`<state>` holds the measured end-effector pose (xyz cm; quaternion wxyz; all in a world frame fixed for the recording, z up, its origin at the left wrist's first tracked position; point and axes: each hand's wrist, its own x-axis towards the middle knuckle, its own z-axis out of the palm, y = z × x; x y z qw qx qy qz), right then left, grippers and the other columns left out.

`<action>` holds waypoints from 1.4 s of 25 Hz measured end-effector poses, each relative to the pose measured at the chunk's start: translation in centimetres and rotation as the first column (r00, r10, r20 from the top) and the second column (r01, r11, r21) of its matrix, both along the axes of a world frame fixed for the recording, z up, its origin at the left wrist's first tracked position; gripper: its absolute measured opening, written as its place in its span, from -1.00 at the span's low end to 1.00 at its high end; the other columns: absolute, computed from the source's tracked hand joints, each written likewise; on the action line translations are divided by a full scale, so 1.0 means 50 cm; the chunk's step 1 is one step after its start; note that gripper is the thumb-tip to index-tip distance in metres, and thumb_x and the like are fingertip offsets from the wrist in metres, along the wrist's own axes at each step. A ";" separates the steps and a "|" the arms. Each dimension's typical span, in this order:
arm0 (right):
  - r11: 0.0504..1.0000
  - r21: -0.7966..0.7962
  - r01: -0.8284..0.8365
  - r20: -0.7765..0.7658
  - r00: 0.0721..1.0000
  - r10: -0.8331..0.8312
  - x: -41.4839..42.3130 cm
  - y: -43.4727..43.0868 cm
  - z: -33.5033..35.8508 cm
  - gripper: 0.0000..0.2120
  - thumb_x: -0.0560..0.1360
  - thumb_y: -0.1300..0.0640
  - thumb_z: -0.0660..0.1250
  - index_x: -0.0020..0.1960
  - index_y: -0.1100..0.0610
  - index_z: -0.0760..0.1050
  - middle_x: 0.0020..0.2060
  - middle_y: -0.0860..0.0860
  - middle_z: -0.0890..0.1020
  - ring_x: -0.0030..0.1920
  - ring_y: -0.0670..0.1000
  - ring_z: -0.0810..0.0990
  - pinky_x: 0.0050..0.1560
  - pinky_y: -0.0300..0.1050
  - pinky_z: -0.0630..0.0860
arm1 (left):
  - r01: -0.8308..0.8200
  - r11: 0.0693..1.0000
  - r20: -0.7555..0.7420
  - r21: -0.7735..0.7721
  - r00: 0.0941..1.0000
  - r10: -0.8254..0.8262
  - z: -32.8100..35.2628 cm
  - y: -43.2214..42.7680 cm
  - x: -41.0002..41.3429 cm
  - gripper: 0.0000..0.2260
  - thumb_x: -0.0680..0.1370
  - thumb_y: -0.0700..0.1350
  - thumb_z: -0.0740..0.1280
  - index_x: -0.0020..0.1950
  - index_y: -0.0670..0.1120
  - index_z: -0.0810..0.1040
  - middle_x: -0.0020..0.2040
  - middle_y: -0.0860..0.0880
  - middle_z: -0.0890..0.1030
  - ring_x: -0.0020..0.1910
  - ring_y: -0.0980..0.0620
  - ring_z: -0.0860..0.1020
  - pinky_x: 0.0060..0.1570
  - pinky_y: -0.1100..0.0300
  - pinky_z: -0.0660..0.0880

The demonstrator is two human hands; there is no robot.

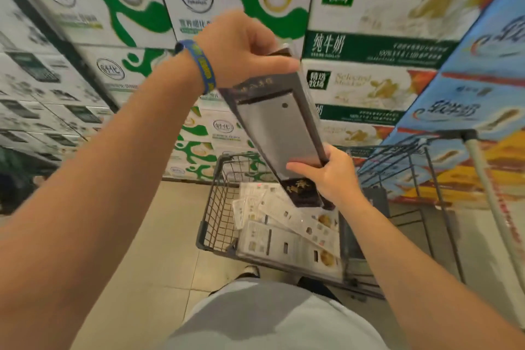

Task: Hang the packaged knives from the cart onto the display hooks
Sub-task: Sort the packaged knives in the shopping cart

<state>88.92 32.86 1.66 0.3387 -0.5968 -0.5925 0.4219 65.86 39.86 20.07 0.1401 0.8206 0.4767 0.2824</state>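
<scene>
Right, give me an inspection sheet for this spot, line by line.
Surface: tiled floor; no table seen.
Job's things: knife package held tilted above the cart; spare packs lying in it; display hooks not in view.
Clutter: nothing seen.
Grips: left hand holds the knife package's top end, right hand its lower end.
Cables: nothing seen.
Surroundings: stacked milk cartons behind the cart.

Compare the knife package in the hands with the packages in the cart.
The held package is raised, tilted, left hand gripping its top, right hand its bottom; the cart packages lie flat, overlapping, in the cart. The held package shows a dark card and steel blade; the cart packages show pale printed faces. Both are long, flat packs.
</scene>
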 end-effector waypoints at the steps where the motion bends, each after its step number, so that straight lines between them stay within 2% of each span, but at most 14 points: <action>1: 0.999 -0.004 0.049 -0.073 0.996 -0.050 0.008 -0.002 0.006 -0.60 0.14 -0.29 0.62 -0.11 -0.17 0.64 -0.20 -0.29 0.72 -0.17 -0.27 0.69 -0.25 -0.40 0.55 | -0.096 0.993 0.063 0.070 0.994 0.092 -0.006 -0.001 0.005 -0.58 0.45 0.33 0.36 -0.14 -0.03 0.67 -0.32 0.11 0.61 -0.37 0.18 0.55 -0.31 0.30 0.53; 3: 0.989 -0.060 0.136 -0.206 0.968 -0.146 0.022 -0.001 0.027 -0.49 0.09 -0.43 0.59 -0.14 -0.12 0.67 -0.21 -0.27 0.73 -0.18 -0.24 0.70 -0.26 -0.38 0.57 | -0.313 0.948 0.260 0.060 0.922 0.288 -0.044 -0.022 0.015 -0.58 0.48 0.27 0.37 0.21 0.05 0.60 0.03 0.12 0.66 -0.05 0.21 0.62 -0.02 0.19 0.60; 5: 0.962 -0.173 0.210 -0.209 0.947 -0.244 0.036 0.005 0.053 -0.24 0.05 -0.66 0.40 -0.07 -0.06 0.65 -0.18 -0.22 0.74 -0.13 -0.16 0.72 -0.07 -0.16 0.65 | -0.427 0.881 0.321 -0.205 0.821 0.472 -0.112 -0.055 0.047 -0.50 0.52 0.26 0.33 0.38 0.06 0.45 0.20 0.09 0.58 0.09 0.13 0.58 0.05 0.15 0.56; 7: 0.920 -0.289 0.264 -0.183 0.928 -0.324 0.039 0.015 0.078 -0.04 0.09 -0.76 0.16 0.06 -0.01 0.63 -0.07 -0.09 0.75 0.02 0.04 0.71 0.15 0.12 0.60 | -0.301 0.738 0.329 -0.604 0.749 0.575 -0.194 -0.097 0.110 -0.39 0.48 0.35 0.26 0.39 -0.02 0.44 0.26 -0.02 0.55 0.19 -0.03 0.56 0.17 -0.02 0.55; 9: 0.875 -0.384 0.296 -0.238 0.883 -0.404 0.038 0.020 0.103 -0.12 0.29 -0.68 0.08 0.12 0.02 0.63 -0.02 -0.01 0.73 0.04 0.11 0.69 0.09 0.11 0.62 | -0.133 0.587 0.348 -0.799 0.693 0.632 -0.258 -0.146 0.182 -0.29 0.39 0.42 0.24 0.33 -0.06 0.51 0.24 -0.11 0.58 0.20 -0.11 0.58 0.21 -0.09 0.52; 13: 0.885 -0.352 0.303 -0.290 0.864 -0.411 0.057 0.020 0.118 -0.51 0.61 -0.37 0.06 -0.07 -0.01 0.53 -0.05 0.02 0.69 0.00 0.09 0.69 0.04 0.07 0.65 | -0.117 0.669 0.532 -0.734 0.514 0.673 -0.300 -0.188 0.236 -0.70 0.52 0.24 0.34 -0.03 0.02 0.61 -0.16 -0.01 0.72 -0.21 0.07 0.69 -0.32 0.24 0.59; 17: 0.897 -0.362 0.255 -0.360 0.849 -0.387 0.072 0.008 0.100 -0.53 0.60 -0.37 0.09 -0.04 -0.05 0.59 -0.06 0.01 0.74 -0.02 0.09 0.73 0.05 0.12 0.68 | -0.162 0.722 0.527 -0.673 0.579 0.622 -0.298 -0.192 0.235 -0.71 0.49 0.26 0.35 -0.18 0.05 0.57 -0.21 0.01 0.69 -0.14 -0.03 0.68 -0.14 0.09 0.61; 20: 0.927 -0.303 0.221 -0.326 0.890 -0.319 0.075 0.004 0.089 -0.54 0.55 -0.40 0.07 -0.09 -0.17 0.63 -0.08 -0.09 0.75 0.03 0.03 0.71 0.19 0.14 0.61 | -0.135 0.794 0.614 -0.593 0.562 0.555 -0.307 -0.202 0.229 -0.73 0.45 0.27 0.36 -0.11 0.08 0.59 -0.13 0.00 0.69 -0.11 0.02 0.65 -0.03 0.05 0.60; 24: 0.965 -0.224 0.140 -0.219 0.957 -0.190 0.051 0.013 0.083 -0.45 0.54 -0.43 0.08 0.39 -0.19 0.45 0.32 -0.09 0.58 0.31 0.02 0.51 0.41 0.23 0.39 | -0.285 0.887 0.494 -0.364 0.748 0.444 -0.335 -0.217 0.200 -0.83 0.50 0.26 0.31 -0.23 0.24 0.48 -0.39 0.20 0.48 -0.41 0.24 0.41 -0.35 0.35 0.37; 26: 0.949 -0.306 0.074 -0.419 0.884 -0.205 0.026 0.013 0.090 -0.38 0.47 -0.52 0.11 0.34 -0.20 0.53 0.26 -0.10 0.65 0.27 0.04 0.58 0.33 0.30 0.48 | -0.261 0.912 0.391 -0.317 0.840 0.376 -0.361 -0.229 0.181 -0.96 0.55 0.18 0.31 -0.04 0.34 0.55 -0.27 0.31 0.57 -0.26 0.29 0.54 -0.25 0.40 0.45; 28: 0.918 -0.397 -0.002 -0.632 0.726 -0.271 0.008 0.014 0.084 -0.33 0.39 -0.60 0.13 0.15 -0.17 0.66 0.13 -0.02 0.73 0.18 0.14 0.68 0.17 0.39 0.57 | -0.204 0.916 0.284 -0.346 0.907 0.310 -0.391 -0.236 0.141 -0.74 0.57 0.07 0.35 0.25 0.26 0.55 0.04 0.30 0.61 0.03 0.28 0.56 0.05 0.28 0.53; 30: 0.892 -0.450 -0.035 -0.711 0.618 -0.334 -0.027 0.010 0.063 -0.28 0.41 -0.60 0.08 0.19 -0.11 0.63 0.10 0.07 0.73 0.12 0.21 0.70 0.04 0.35 0.63 | -0.109 0.854 0.181 -0.509 0.956 0.230 -0.409 -0.228 0.090 -0.51 0.54 0.02 0.41 0.46 0.22 0.39 0.33 0.18 0.52 0.27 0.19 0.48 0.23 0.24 0.44; 32: 0.842 -0.539 -0.016 -0.667 0.618 -0.416 -0.097 -0.002 0.038 -0.33 0.49 -0.51 0.07 0.26 -0.03 0.53 0.09 0.13 0.69 0.10 0.25 0.66 -0.06 0.20 0.68 | 0.076 0.686 0.308 -0.723 0.925 0.221 -0.396 -0.226 0.064 -0.41 0.55 0.04 0.40 0.53 0.23 0.23 0.47 0.11 0.38 0.41 0.13 0.36 0.34 0.15 0.38; 35: 0.806 -0.591 0.003 -0.496 0.787 -0.367 -0.227 -0.021 -0.024 -0.27 0.47 -0.56 0.05 0.16 0.01 0.61 0.21 0.18 0.64 0.25 0.24 0.57 0.32 0.33 0.49 | 0.227 0.409 0.448 -0.884 0.660 0.603 -0.373 -0.219 0.022 -0.43 0.59 0.31 0.11 0.55 0.11 0.24 0.53 -0.08 0.29 0.51 -0.16 0.26 0.39 -0.08 0.30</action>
